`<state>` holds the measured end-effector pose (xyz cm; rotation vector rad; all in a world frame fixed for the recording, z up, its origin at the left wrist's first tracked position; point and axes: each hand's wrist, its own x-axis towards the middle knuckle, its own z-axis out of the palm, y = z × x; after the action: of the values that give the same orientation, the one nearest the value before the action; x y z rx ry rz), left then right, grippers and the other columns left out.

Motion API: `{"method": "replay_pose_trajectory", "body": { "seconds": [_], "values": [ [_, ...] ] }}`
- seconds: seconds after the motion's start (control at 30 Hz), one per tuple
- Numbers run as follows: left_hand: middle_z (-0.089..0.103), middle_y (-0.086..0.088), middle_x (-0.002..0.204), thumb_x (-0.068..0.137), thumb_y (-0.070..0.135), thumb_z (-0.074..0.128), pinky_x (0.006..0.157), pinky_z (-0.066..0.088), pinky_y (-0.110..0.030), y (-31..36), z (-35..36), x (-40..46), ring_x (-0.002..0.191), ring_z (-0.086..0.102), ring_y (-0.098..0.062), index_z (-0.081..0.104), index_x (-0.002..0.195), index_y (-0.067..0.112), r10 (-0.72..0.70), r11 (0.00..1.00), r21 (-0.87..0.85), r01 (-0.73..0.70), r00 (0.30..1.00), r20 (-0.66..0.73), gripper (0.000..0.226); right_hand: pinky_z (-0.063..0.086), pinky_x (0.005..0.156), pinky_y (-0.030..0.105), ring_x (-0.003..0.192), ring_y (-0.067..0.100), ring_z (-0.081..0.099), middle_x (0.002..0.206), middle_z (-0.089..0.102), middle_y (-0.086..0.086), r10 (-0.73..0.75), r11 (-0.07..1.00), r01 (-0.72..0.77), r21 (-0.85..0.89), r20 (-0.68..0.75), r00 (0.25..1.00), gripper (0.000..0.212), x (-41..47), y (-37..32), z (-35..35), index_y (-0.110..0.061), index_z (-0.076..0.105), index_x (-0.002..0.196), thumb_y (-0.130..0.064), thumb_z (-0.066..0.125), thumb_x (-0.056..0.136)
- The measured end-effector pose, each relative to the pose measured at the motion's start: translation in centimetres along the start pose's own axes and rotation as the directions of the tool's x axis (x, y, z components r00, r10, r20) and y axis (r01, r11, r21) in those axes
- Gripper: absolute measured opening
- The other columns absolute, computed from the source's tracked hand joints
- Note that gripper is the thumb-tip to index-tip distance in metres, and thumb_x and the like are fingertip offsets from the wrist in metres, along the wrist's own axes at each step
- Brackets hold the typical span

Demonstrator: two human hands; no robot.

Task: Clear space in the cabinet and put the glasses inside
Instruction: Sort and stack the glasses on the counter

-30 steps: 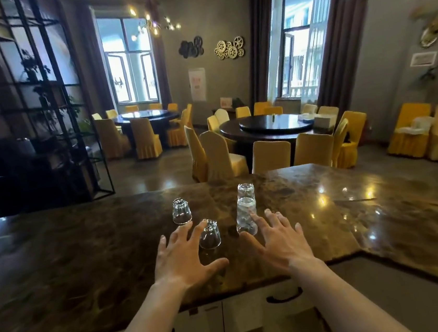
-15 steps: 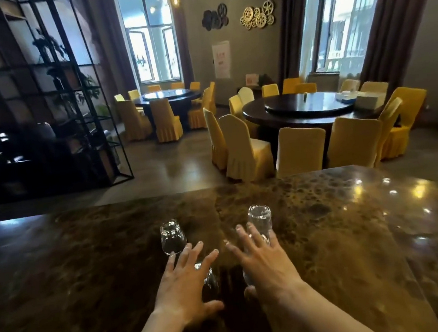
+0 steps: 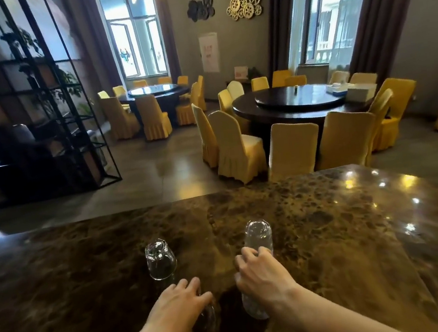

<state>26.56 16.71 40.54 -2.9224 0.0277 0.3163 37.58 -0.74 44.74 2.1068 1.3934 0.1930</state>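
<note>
1. Counter [image 3: 328, 221] of dark marble carries every glass; no cabinet shows.
2. Stacked glasses [image 3: 257, 236] stand upright, upside down, directly under the right hand [image 3: 263, 278], whose fingers curl round the stack's middle.
3. Single upturned glass [image 3: 161, 259] stands free, just beyond the left hand [image 3: 174, 311].
4. Left hand wraps another small glass [image 3: 204, 324] at the near edge.

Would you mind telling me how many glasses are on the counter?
4: one free, one under the left hand, two stacked in the right hand; that stack may hide more.
</note>
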Motion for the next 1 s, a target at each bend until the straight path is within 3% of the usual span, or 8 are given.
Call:
{"method": "replay_pose_trajectory", "body": {
  "seconds": [0.1,0.17,0.27,0.37,0.47,0.63,0.77,1.0],
  "values": [
    [0.046,0.025,0.113,0.064,0.058,0.078,0.094,0.045,-0.025,-1.1,0.2,-1.5,0.101,0.053,-0.002,0.042,0.119,0.054,-0.161,0.902,-0.422,0.094,0.979,-0.127,0.067,0.048,0.088,0.043,0.122,0.031,0.047,0.131,0.050,0.011,0.165,0.935,-0.133,0.327,-0.071,0.984,0.035,-1.5,1.6,1.2,-0.016,0.053,0.132,-0.022,0.055,0.098],
    [0.055,0.026,0.104,0.051,0.066,0.082,0.085,0.049,-0.021,-1.5,1.0,-2.5,0.090,0.063,0.002,0.046,0.110,0.054,-0.333,0.699,-0.710,0.089,0.918,-0.213,0.070,0.047,0.090,0.035,0.118,0.021,0.050,0.129,0.051,-0.002,0.314,0.792,-0.205,0.576,-0.095,0.945,0.054,-3.4,2.3,2.7,-0.027,0.049,0.132,-0.035,0.073,0.084],
    [0.067,0.007,0.101,0.041,0.057,0.095,0.083,0.055,-0.028,-1.4,2.7,-3.2,0.090,0.072,-0.006,0.056,0.113,0.047,-0.525,0.260,-0.963,-0.065,0.828,-0.198,0.083,0.048,0.086,0.025,0.102,0.004,0.057,0.110,0.060,-0.015,0.585,0.327,-0.165,0.931,-0.062,0.809,0.066,-6.0,1.6,4.9,-0.036,0.056,0.113,-0.055,0.088,0.058],
    [0.071,0.010,0.105,0.042,0.054,0.094,0.087,0.053,-0.032,-0.4,3.7,-2.9,0.100,0.071,-0.009,0.060,0.114,0.051,-0.587,0.084,-0.982,-0.166,0.788,-0.184,0.080,0.048,0.077,0.015,0.094,0.002,0.063,0.101,0.068,-0.006,0.697,-0.036,-0.042,0.998,0.055,0.715,0.068,-6.8,0.0,7.3,-0.033,0.057,0.103,-0.045,0.097,0.050],
    [0.070,0.002,0.109,0.045,0.045,0.096,0.092,0.053,-0.031,1.2,4.4,-2.1,0.107,0.068,-0.009,0.058,0.118,0.047,-0.574,0.112,-0.981,-0.157,0.796,-0.193,0.083,0.055,0.075,0.018,0.093,0.003,0.070,0.105,0.070,-0.006,0.694,-0.170,-0.006,0.985,0.124,0.709,0.079,-6.6,-1.3,9.1,-0.033,0.054,0.112,-0.035,0.100,0.048],
    [0.065,0.003,0.112,0.047,0.033,0.100,0.087,0.054,-0.018,3.5,5.3,0.0,0.105,0.066,-0.003,0.051,0.118,0.038,-0.559,0.152,-0.985,-0.080,0.815,-0.153,0.086,0.055,0.082,0.025,0.102,-0.005,0.062,0.108,0.065,-0.026,0.719,-0.174,-0.044,0.984,0.157,0.677,0.082,-6.2,-1.8,10.7,-0.042,0.054,0.116,-0.035,0.092,0.043],
    [0.062,0.009,0.109,0.045,0.043,0.096,0.086,0.052,-0.017,4.6,5.6,0.8,0.103,0.064,-0.004,0.046,0.115,0.041,-0.537,0.229,-0.973,-0.034,0.829,-0.156,0.087,0.052,0.077,0.017,0.099,-0.006,0.063,0.104,0.069,-0.011,0.694,-0.197,-0.103,0.975,0.213,0.687,0.084,-6.7,-1.6,11.7,-0.042,0.053,0.115,-0.022,0.097,0.046],
    [0.059,0.014,0.109,0.041,0.062,0.089,0.094,0.052,-0.025,5.3,5.5,1.2,0.103,0.060,-0.002,0.037,0.112,0.046,-0.511,0.285,-0.957,0.044,0.852,-0.113,0.090,0.050,0.075,0.008,0.100,-0.007,0.062,0.109,0.069,-0.010,0.645,-0.247,-0.111,0.963,0.249,0.722,0.083,-6.6,-1.1,12.1,-0.041,0.054,0.116,-0.019,0.098,0.050]
  ]
}}
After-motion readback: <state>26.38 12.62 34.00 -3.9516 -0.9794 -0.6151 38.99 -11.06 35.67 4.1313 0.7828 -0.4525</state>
